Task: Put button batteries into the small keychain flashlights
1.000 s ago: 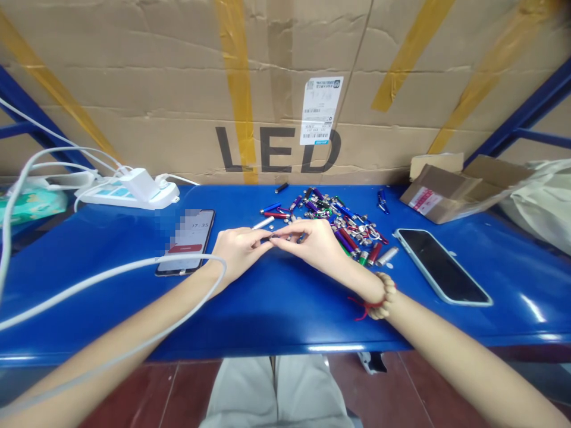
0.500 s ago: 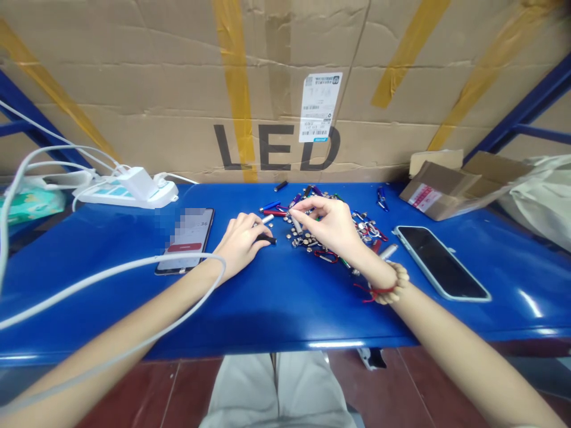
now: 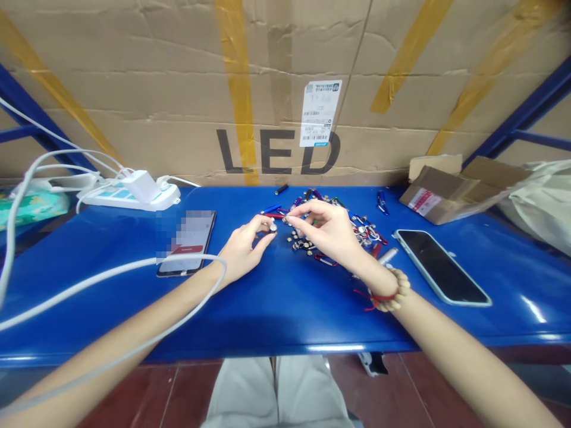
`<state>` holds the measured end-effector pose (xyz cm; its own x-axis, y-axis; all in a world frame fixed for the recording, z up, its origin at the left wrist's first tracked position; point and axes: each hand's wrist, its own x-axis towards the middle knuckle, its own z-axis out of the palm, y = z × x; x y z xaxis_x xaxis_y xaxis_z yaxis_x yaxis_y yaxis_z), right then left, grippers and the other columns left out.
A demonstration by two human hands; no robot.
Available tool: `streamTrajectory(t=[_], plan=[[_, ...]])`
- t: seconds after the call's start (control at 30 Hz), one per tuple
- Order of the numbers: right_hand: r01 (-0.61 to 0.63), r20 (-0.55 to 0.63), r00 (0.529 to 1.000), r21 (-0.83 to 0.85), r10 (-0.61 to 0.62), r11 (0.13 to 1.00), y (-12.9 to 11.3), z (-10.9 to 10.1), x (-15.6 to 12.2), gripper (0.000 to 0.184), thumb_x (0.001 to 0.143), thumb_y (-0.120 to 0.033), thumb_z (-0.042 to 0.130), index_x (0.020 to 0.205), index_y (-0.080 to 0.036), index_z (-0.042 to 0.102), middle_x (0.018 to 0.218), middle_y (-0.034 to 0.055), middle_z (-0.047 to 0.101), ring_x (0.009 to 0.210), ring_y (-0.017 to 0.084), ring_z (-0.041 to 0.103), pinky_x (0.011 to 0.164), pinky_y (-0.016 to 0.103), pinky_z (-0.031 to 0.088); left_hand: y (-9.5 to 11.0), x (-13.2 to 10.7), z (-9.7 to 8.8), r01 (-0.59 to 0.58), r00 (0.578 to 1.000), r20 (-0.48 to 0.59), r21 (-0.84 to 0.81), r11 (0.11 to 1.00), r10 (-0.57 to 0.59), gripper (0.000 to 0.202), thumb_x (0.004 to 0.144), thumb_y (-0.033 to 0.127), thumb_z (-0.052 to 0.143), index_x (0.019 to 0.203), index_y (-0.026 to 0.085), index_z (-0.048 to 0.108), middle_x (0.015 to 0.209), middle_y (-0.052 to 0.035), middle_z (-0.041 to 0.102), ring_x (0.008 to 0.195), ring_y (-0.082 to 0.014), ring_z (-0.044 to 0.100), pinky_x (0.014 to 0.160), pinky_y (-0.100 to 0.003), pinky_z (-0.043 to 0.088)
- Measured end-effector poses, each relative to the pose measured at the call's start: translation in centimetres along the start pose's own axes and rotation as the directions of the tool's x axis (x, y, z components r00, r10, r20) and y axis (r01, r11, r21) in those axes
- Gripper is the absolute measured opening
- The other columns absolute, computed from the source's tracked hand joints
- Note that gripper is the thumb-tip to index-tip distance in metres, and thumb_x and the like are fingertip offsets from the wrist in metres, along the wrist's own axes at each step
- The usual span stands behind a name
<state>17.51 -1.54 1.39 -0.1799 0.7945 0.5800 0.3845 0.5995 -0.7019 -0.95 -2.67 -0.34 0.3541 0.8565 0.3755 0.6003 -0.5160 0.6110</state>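
My left hand (image 3: 245, 245) is closed around a small black tube (image 3: 273, 228), whose round silver end faces me; most of the tube is hidden in the fingers. Just to the right, my right hand (image 3: 332, 232) pinches a tiny silver cap-like piece (image 3: 286, 219) between thumb and fingertip. A narrow gap separates the two pieces. Under and behind my right hand lies a pile of small metal caps (image 3: 300, 242), coloured tubes and carabiner clips, partly covered by the hand. A red carabiner clip (image 3: 325, 260) shows at the pile's near edge, and a blue tube (image 3: 271, 209) at its left.
A phone (image 3: 191, 244) lies left of my left hand, with a white cable (image 3: 111, 274) looping over my forearm. Another phone (image 3: 441, 267) lies at right. Behind are a power strip (image 3: 129, 199), an open small carton (image 3: 439, 193) and a large cardboard box (image 3: 178, 107).
My left hand has turned and lifted the black tube so its end faces me. My right hand has shifted slightly left, bringing the small silver piece close to the tube.
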Motion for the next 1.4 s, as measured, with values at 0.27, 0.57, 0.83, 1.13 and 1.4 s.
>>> streamTrajectory(t=[0.27, 0.57, 0.83, 1.13, 1.4], plan=[[0.035, 0.050, 0.998, -0.007, -0.034, 0.999, -0.2, 0.2, -0.3, 0.007, 0.073, -0.023, 0.067, 0.073, -0.017, 0.070, 0.073, 0.0029, 0.067, 0.062, 0.011, 0.059, 0.054, 0.022, 0.045, 0.0, -0.2, 0.0, -0.089, 0.996, 0.007, 0.027, 0.996, 0.089, 0.019, 0.088, 0.026, 0.043, 0.103, 0.018, 0.049, 0.095, -0.0044, 0.062, 0.085, -0.0157, 0.060, 0.079, -0.027, 0.045], [0.132, 0.177, 0.978, -0.143, -0.105, 0.981, 0.4, 0.0, -0.4, 0.014, 0.080, -0.028, 0.060, 0.077, -0.016, 0.067, 0.073, 0.0030, 0.066, 0.061, 0.011, 0.058, 0.056, 0.022, 0.042, -0.2, -0.2, 0.0, -0.137, 0.990, 0.040, 0.009, 0.991, 0.137, 0.024, 0.090, 0.022, 0.038, 0.105, 0.015, 0.055, 0.110, -0.0090, 0.062, 0.101, -0.0177, 0.058, 0.091, -0.029, 0.043], [0.426, 0.505, 0.839, -0.375, -0.204, 0.823, -0.7, -1.3, -0.3, 0.025, 0.090, -0.021, 0.041, 0.072, -0.016, 0.057, 0.071, 0.0044, 0.062, 0.062, 0.013, 0.053, 0.060, 0.023, 0.036, -0.8, -0.6, 0.3, -0.237, 0.969, -0.056, 0.064, 0.969, 0.240, 0.028, 0.086, 0.027, 0.047, 0.102, 0.017, 0.067, 0.104, -0.0079, 0.069, 0.102, -0.0225, 0.061, 0.092, -0.034, 0.047], [0.351, 0.493, 0.850, -0.262, -0.188, 0.899, -1.3, -1.0, -0.8, 0.027, 0.088, -0.016, 0.041, 0.065, -0.014, 0.055, 0.064, 0.0041, 0.059, 0.059, 0.012, 0.051, 0.062, 0.023, 0.037, 0.2, -1.3, 0.3, -0.327, 0.935, -0.108, 0.104, 0.939, 0.337, 0.025, 0.086, 0.019, 0.047, 0.100, 0.014, 0.067, 0.093, -0.0088, 0.070, 0.085, -0.0164, 0.066, 0.078, -0.023, 0.050], [-0.194, 0.548, 0.825, 0.048, 0.136, 0.980, -1.1, -0.4, -0.8, 0.027, 0.084, -0.026, 0.045, 0.062, -0.015, 0.054, 0.046, -0.0050, 0.046, 0.040, 0.006, 0.044, 0.044, 0.018, 0.036, -0.5, -1.1, 0.0, -0.455, 0.876, -0.061, 0.224, 0.862, 0.478, 0.025, 0.088, 0.016, 0.042, 0.100, 0.015, 0.064, 0.088, -0.0089, 0.069, 0.082, -0.0150, 0.063, 0.075, -0.024, 0.049]])
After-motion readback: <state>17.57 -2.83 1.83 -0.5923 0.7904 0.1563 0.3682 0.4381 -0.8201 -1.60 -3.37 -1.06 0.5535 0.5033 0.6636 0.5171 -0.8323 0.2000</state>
